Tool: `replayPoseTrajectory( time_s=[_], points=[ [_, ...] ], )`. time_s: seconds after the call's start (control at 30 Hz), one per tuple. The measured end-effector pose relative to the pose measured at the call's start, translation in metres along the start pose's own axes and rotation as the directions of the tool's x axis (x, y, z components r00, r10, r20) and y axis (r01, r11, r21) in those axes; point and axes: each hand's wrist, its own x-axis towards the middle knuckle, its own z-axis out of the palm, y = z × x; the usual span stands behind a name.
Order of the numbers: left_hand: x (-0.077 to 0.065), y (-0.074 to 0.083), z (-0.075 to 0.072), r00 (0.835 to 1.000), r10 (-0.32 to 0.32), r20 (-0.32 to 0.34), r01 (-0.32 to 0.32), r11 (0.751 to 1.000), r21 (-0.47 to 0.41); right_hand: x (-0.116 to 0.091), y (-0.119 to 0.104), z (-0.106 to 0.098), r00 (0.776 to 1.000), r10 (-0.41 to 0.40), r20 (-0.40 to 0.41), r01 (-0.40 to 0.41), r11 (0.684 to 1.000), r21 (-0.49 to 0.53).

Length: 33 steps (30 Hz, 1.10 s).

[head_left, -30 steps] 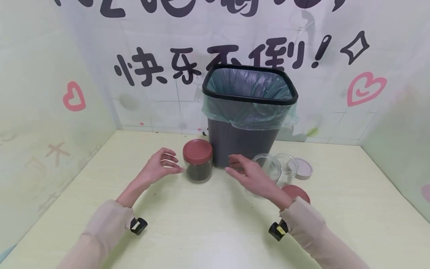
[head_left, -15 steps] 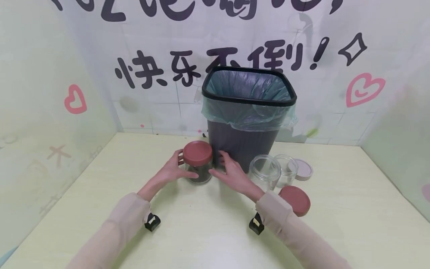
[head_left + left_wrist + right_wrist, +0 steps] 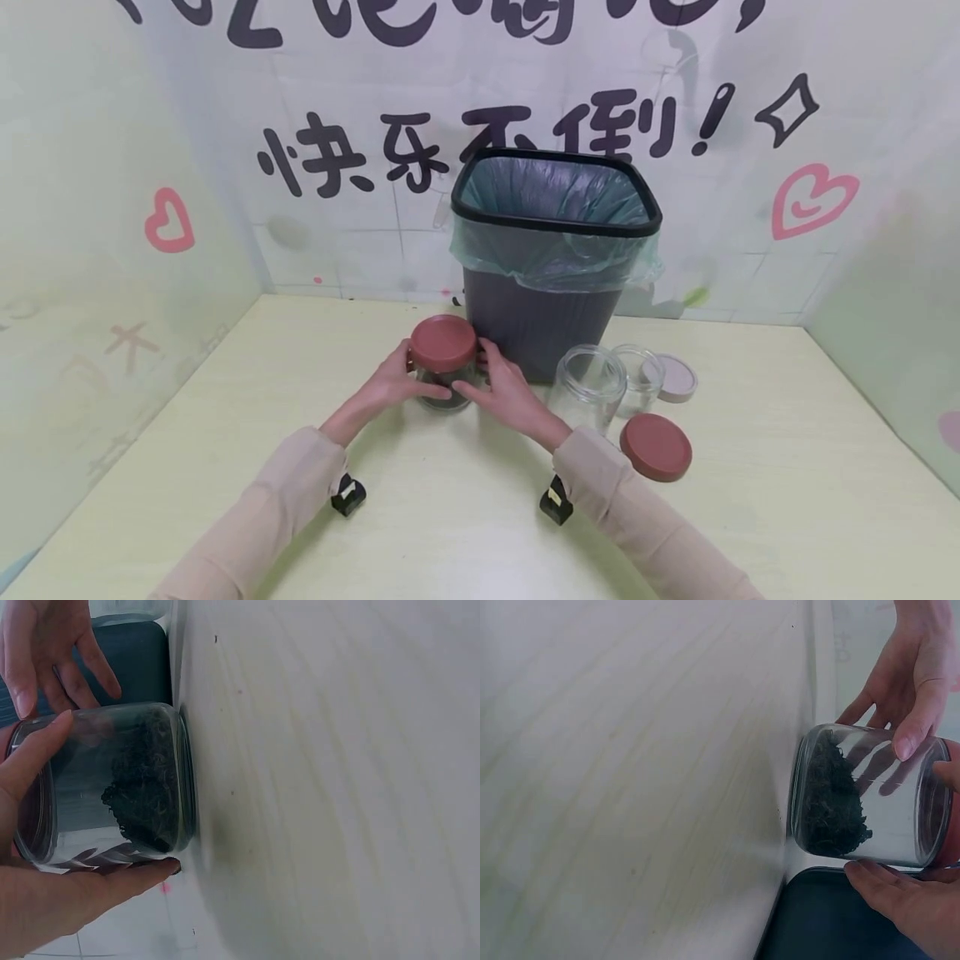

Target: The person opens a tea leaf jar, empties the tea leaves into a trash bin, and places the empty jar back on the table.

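Observation:
A glass jar (image 3: 445,397) with a red screw lid (image 3: 443,342) stands upright on the table, left of the bin. Dark, leaf-like dry stuff (image 3: 832,802) fills its lower part. My left hand (image 3: 386,387) holds the jar's left side, thumb across the front of the glass and fingers behind. From the right, my right hand (image 3: 512,398) curls round the jar, its thumb near the lid and its fingers (image 3: 877,886) along the glass. Both thumbs almost meet at the front. In the left wrist view the jar's base sits on the table.
A dark bin (image 3: 543,321) with a green liner stands close behind the jar. To the right are two lidless glass jars (image 3: 588,390), a red lid (image 3: 656,447) and a pale lid (image 3: 677,378). Printed panels (image 3: 352,242) bound the table (image 3: 442,517) at back and sides.
Both hands have moved inward, from apart on either side of the jar to contact with it. The right arm has shifted left, leaving the red lid fully visible. The jar has barely moved.

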Motion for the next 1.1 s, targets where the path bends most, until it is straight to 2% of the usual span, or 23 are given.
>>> replayPoseTrajectory(
  time_s=[0.1, 0.23, 0.4, 0.47, 0.6, 0.83, 1.1],
  points=[
    [-0.002, 0.0, 0.003, 1.0, 0.004, 0.018, -0.004, 1.0, -0.001, -0.002, 0.001, -0.001, 1.0, 0.017, -0.007, -0.017, 1.0, -0.003],
    [-0.006, 0.003, 0.007, 0.996, 0.068, 0.057, -0.067, 0.998, -0.018, -0.007, 0.002, -0.003, 0.999, 0.008, -0.033, -0.008, 1.0, -0.007],
    [-0.009, 0.005, 0.012, 0.977, 0.174, 0.123, -0.17, 0.984, -0.042, -0.014, 0.003, -0.008, 0.998, -0.028, -0.064, 0.027, 0.999, -0.022],
    [-0.01, 0.005, 0.014, 0.968, 0.198, 0.153, -0.194, 0.98, -0.046, -0.017, 0.004, -0.01, 0.998, -0.031, -0.064, 0.03, 1.0, -0.008],
    [-0.012, 0.007, 0.018, 0.955, 0.211, 0.207, -0.202, 0.977, -0.064, -0.023, 0.003, -0.015, 0.998, -0.031, -0.054, 0.032, 0.999, 0.016],
    [-0.015, 0.013, 0.027, 0.943, 0.223, 0.249, -0.221, 0.975, -0.033, -0.032, -0.002, -0.02, 0.998, 0.005, -0.068, -0.007, 0.999, -0.04],
    [-0.016, 0.016, 0.041, 0.911, 0.296, 0.286, -0.303, 0.953, -0.018, -0.038, -0.005, -0.015, 0.98, -0.088, -0.179, 0.057, 0.984, -0.167]
  ],
)
